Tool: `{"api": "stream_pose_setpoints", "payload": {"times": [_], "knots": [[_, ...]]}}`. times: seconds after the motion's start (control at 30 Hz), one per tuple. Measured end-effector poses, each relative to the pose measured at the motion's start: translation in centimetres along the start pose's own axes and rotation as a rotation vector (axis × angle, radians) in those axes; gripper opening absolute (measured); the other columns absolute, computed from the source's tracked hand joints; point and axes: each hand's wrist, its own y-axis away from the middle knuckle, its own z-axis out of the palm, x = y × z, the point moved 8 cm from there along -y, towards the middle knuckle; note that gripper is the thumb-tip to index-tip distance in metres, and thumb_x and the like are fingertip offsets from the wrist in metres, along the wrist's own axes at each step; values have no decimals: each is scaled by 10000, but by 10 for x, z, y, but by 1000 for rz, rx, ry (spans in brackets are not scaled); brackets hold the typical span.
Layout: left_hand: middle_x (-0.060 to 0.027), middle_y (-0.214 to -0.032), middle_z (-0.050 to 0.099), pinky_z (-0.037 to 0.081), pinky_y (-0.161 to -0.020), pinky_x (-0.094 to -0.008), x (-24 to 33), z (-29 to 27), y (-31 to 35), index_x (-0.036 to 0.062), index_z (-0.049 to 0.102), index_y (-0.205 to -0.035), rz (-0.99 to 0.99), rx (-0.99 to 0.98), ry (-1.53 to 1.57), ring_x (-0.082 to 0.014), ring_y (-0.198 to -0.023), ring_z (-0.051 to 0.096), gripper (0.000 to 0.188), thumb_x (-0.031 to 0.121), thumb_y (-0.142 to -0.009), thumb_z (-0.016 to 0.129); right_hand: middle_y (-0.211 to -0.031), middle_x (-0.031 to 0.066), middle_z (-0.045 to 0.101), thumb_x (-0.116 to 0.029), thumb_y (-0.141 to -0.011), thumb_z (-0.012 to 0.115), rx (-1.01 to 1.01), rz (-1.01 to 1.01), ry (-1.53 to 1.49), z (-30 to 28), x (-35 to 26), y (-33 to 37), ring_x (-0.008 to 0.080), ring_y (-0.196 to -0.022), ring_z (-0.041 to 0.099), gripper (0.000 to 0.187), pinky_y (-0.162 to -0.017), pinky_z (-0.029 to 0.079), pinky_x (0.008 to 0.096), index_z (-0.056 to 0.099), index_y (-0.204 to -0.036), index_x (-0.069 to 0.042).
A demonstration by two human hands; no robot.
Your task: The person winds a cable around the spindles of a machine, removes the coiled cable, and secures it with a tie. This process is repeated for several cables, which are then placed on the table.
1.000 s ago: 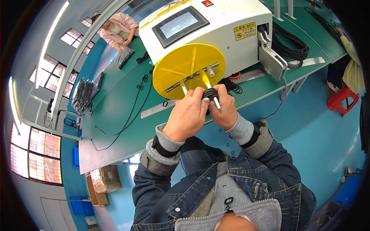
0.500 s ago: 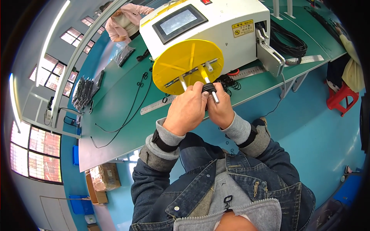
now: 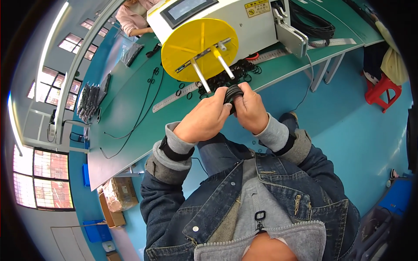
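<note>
My left hand [image 3: 203, 118] and my right hand [image 3: 251, 109] meet in front of the winding machine [image 3: 250, 32]. Between them they grip a small coil of black cable [image 3: 234, 92], with fingers and thumbs closed on its two sides. The coil is off the machine's metal rods, a little below their tips. One rod [image 3: 200, 76] points down just above my left hand; another rod [image 3: 225, 65] ends above the coil. Both stick out from a yellow round disc [image 3: 187, 50] on the machine's front. My palms hide part of the coil.
Small black rings [image 3: 239, 69] lie heaped under the disc, beside a steel ruler [image 3: 167, 101]. A long black cable [image 3: 138, 114] stretches over the green table [image 3: 117, 98]. Bagged cables [image 3: 89, 102] sit at left, a thick cable bundle [image 3: 311, 24] at right. A co-worker [image 3: 130, 17] is across the table.
Both hands have drawn the black cable coil off the rod, toward me. The rods now stand bare. My view has shifted, so the machine appears higher and further left.
</note>
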Motion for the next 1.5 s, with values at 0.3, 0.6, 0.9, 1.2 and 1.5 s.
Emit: {"api": "stream_pose_setpoints", "payload": {"times": [0.3, 0.6, 0.9, 1.2, 1.5], "knots": [[-144, -683, 565, 462, -551, -349, -15, 12, 5, -34, 486, -932, -88, -25, 277, -266, -633, 591, 222, 110, -782, 564, -603, 145, 545, -55, -838, 465, 112, -239, 61, -4, -13, 14, 315, -518, 572, 102, -458, 428, 349, 436, -925, -11], [1, -642, 509, 363, -465, -209, -78, 69, 28, 40, 556, -833, -460, -293, 589, -82, -505, 456, 200, 151, -716, 674, -644, 166, 572, -108, -783, 544, -304, -239, 335, 37, 37, 38, 354, -596, 579, 245, -499, 441, 420, 404, -969, -32], [16, -646, 463, 338, -467, -221, -146, 109, 63, 59, 531, -882, -540, 104, 1070, -81, -520, 420, 167, 107, -761, 637, -676, 116, 588, -160, -736, 604, -397, -163, 273, 27, 62, -7, 288, -635, 587, 144, -539, 467, 372, 579, -797, -32], [-6, -705, 499, 362, -497, -237, -168, 67, 74, 60, 516, -872, -357, 395, 1481, -93, -568, 447, 133, 64, -773, 605, -782, 113, 613, -123, -736, 589, -605, -393, 1005, 160, 73, -50, 288, -674, 602, 102, -572, 472, 339, 655, -783, -60], [-18, -748, 531, 377, -510, -246, -190, 19, 67, 68, 522, -876, -316, 754, 1524, -92, -594, 461, 93, 75, -809, 586, -732, 92, 604, -67, -730, 623, -435, -80, -15, 110, 50, -38, 245, -666, 602, 97, -563, 465, 306, 645, -812, -21]]}}
